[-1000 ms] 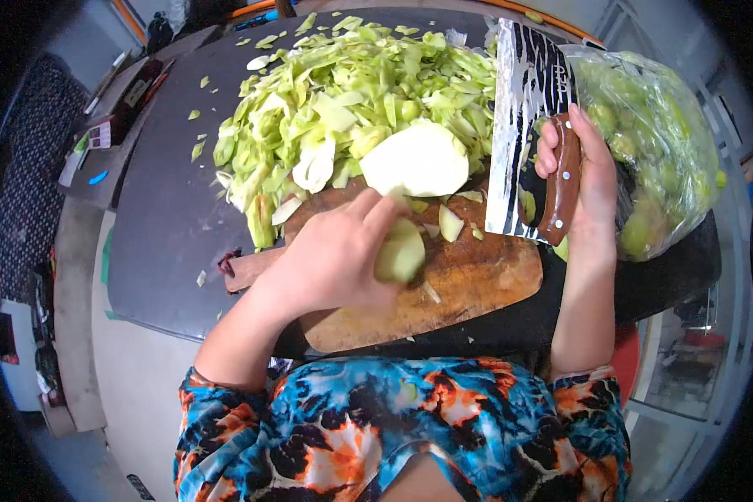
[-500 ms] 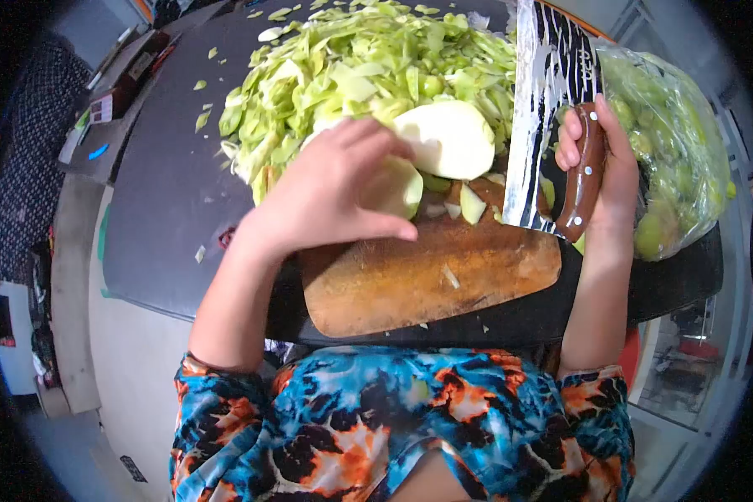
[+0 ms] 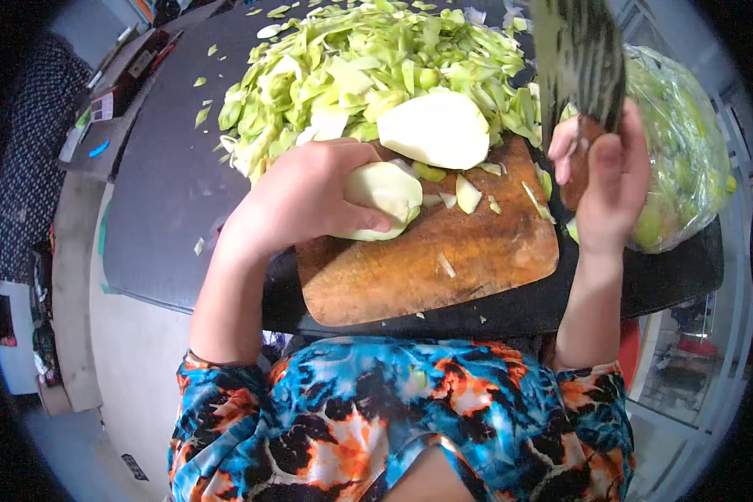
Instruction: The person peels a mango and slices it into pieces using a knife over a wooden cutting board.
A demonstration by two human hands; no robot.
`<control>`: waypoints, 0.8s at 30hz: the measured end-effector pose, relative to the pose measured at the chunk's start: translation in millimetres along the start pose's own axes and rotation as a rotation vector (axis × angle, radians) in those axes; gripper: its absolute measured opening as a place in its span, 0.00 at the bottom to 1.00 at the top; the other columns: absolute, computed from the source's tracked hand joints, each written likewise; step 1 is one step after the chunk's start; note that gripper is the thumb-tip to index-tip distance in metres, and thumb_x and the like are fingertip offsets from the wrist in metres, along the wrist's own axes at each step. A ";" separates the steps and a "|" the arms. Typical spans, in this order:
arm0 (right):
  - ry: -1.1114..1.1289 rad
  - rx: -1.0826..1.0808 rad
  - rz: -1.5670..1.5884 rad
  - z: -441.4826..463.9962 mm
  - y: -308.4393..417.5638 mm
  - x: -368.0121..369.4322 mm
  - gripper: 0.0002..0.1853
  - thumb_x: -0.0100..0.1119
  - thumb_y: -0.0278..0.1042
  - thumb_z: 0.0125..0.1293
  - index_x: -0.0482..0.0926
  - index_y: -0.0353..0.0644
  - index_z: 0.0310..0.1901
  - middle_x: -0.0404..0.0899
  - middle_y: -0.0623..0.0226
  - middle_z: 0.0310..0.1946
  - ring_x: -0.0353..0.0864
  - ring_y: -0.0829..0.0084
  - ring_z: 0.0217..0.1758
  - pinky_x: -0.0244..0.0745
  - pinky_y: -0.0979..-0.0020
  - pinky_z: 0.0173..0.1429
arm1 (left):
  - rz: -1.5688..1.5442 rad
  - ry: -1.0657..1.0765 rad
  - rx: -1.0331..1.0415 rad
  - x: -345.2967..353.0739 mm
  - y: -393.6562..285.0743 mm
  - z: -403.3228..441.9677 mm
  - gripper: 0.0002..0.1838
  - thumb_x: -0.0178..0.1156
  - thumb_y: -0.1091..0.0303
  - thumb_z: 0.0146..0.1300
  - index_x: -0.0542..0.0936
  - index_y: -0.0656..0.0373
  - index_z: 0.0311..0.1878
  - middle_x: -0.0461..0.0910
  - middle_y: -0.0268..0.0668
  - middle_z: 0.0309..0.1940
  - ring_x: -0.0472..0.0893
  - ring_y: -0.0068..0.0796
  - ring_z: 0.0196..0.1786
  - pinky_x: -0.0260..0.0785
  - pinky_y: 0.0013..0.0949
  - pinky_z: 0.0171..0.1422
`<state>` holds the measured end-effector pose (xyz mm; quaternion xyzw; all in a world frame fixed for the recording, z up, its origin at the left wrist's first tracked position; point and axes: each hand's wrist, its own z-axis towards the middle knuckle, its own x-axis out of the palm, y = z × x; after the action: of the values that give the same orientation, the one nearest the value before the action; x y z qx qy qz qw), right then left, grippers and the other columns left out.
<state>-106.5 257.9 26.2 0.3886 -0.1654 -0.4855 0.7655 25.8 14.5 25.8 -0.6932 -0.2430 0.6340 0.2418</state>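
Note:
My left hand [image 3: 309, 197] grips a peeled pale green piece [image 3: 382, 201] on the left part of the wooden board [image 3: 443, 268], thumb at its lower side. In my right hand [image 3: 607, 180] is a cleaver [image 3: 579, 63], held upright by its brown handle; its wide blade is blurred. A larger white-faced half [image 3: 435, 130] lies at the board's back edge, against a big heap of green slices [image 3: 343, 71]. Small slivers [image 3: 468, 194] are scattered on the board near the held piece.
A clear plastic bag of green pieces [image 3: 678, 151] stands on the dark table [image 3: 163, 184] at the right, behind my right hand. Stray peel bits lie on the table left of the heap. A side shelf [image 3: 100, 151] stands at the far left.
My left hand has shifted left and closed round the piece, which shows more of its cut face. The cleaver has turned in my right hand and its blade has risen.

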 end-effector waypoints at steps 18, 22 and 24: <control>0.511 -0.415 -0.531 -28.6 25.4 63.3 0.22 0.67 0.51 0.50 0.75 0.42 0.37 0.75 0.69 0.30 0.75 0.68 0.33 0.70 0.69 0.37 | -1.319 -0.436 -0.134 27.1 7.2 16.4 0.19 0.58 0.55 0.66 0.75 0.57 0.54 0.80 0.32 0.41 0.79 0.21 0.40 0.73 0.27 0.44; 0.545 -0.392 -0.546 -31.2 25.2 61.6 0.22 0.65 0.53 0.52 0.76 0.42 0.37 0.74 0.70 0.28 0.75 0.69 0.31 0.69 0.69 0.34 | -1.292 -0.466 -0.212 27.1 -6.1 10.7 0.21 0.59 0.54 0.65 0.75 0.58 0.54 0.80 0.33 0.41 0.80 0.21 0.39 0.73 0.27 0.43; 0.543 -0.396 -0.576 -30.6 25.8 60.0 0.22 0.65 0.54 0.52 0.76 0.42 0.37 0.74 0.70 0.27 0.75 0.69 0.30 0.69 0.70 0.34 | -1.297 -0.475 -0.245 25.7 -13.3 8.1 0.22 0.60 0.53 0.64 0.75 0.59 0.54 0.81 0.33 0.41 0.80 0.21 0.39 0.73 0.27 0.43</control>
<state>-42.9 224.7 18.5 0.3782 0.2531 -0.5817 0.6742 19.3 41.4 14.1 -0.2731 -0.7234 0.4643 0.4319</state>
